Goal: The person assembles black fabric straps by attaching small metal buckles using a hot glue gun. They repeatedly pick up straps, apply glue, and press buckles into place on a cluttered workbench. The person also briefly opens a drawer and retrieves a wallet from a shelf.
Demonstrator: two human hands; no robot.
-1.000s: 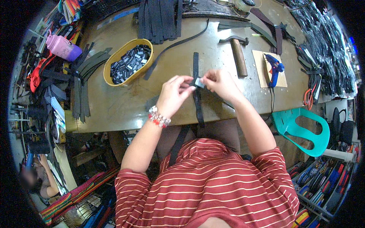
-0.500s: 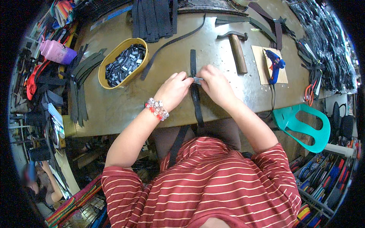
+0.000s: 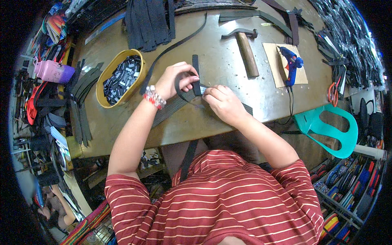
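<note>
My left hand (image 3: 179, 79), a beaded bracelet at its wrist, pinches a black strap (image 3: 195, 63) standing out in front of me over the table. Part of the strap curls in a loop below the left fingers. My right hand (image 3: 223, 103) is closed just right of the strap, its fingertips on a small pale piece (image 3: 203, 89) at the strap's edge; the fingers hide most of it. Beneath both hands, a wider dark strip (image 3: 168, 110) slants across the table toward the right forearm.
On the metal-topped table (image 3: 228, 61) are a yellow tub (image 3: 141, 77) of small black pieces, a hammer (image 3: 247, 55), and a blue glue gun (image 3: 292, 65) on a board. Orange-handled scissors (image 3: 334, 93) and a green plastic chair (image 3: 347, 134) are at the right. Black strips (image 3: 149, 24) lie at the back.
My left hand has lifted and turned, with the strap now looped by its fingers. My right hand has moved lower, toward me. The wider dark strip now shows beneath the hands. The view has shifted slightly.
</note>
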